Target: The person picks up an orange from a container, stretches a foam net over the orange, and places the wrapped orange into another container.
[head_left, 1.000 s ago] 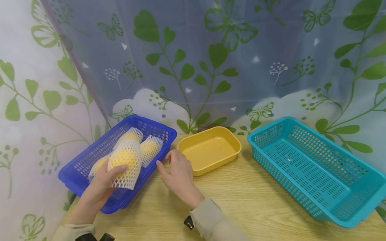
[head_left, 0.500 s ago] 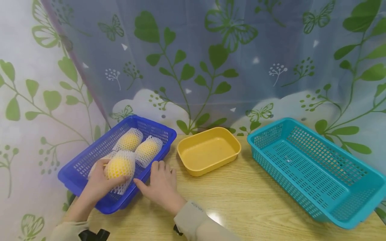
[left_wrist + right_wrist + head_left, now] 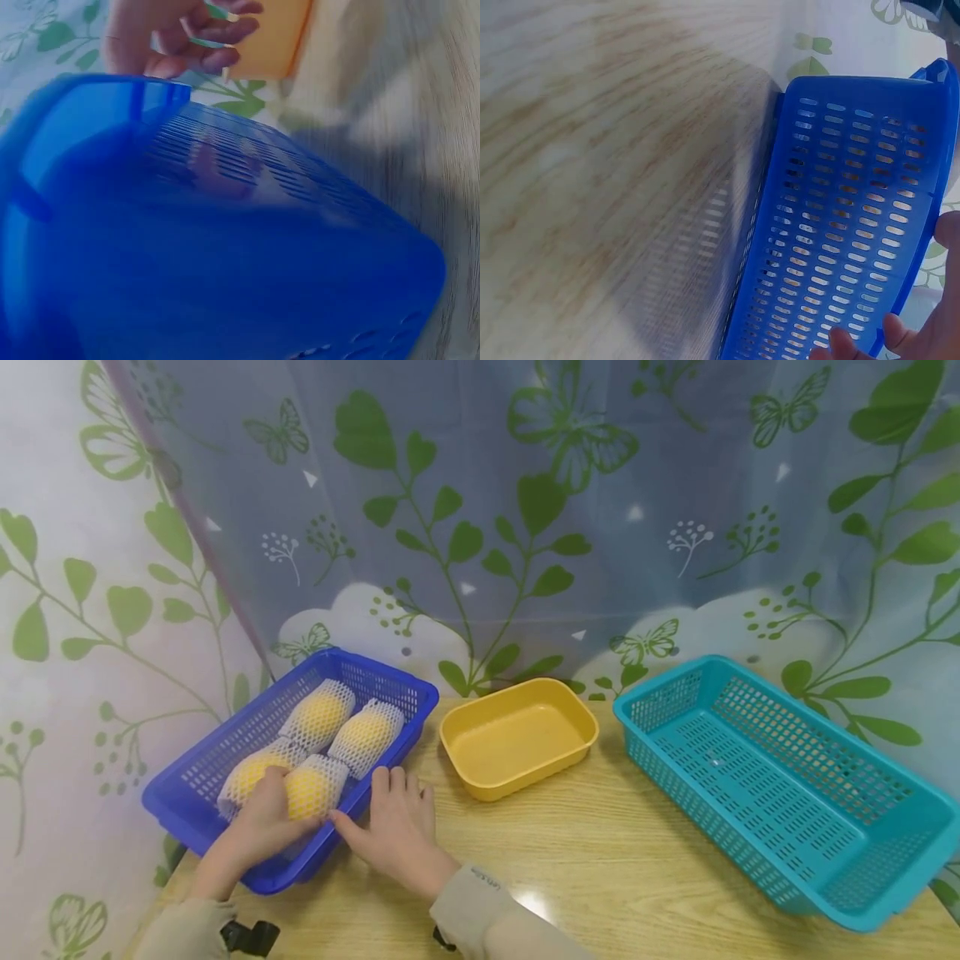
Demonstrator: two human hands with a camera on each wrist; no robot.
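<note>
In the head view my left hand (image 3: 258,822) reaches down into the blue basket (image 3: 281,870) at its near end. Its thumb and fingers grip the near end of a yellow fruit in a white foam net (image 3: 318,783). Three more netted fruits lie close by: a back fruit (image 3: 318,712), a right fruit (image 3: 367,735) and a left fruit (image 3: 251,777). My right hand (image 3: 397,831) rests against the basket's right rim, its fingers relaxed. In the right wrist view, right-hand fingers (image 3: 930,330) lie beside the slotted outer wall (image 3: 825,217). The fruits are hidden in the left wrist view.
A yellow tray (image 3: 517,739) stands right of the blue basket, near the curtain (image 3: 465,527). Farther right is a long turquoise basket (image 3: 765,802). Wooden table (image 3: 577,860) shows in front of both. The patterned curtain closes off the back and left.
My left hand has lowered the netted fruit into the blue basket, in front of the others. My right hand has moved left and nearer, along the basket's rim.
</note>
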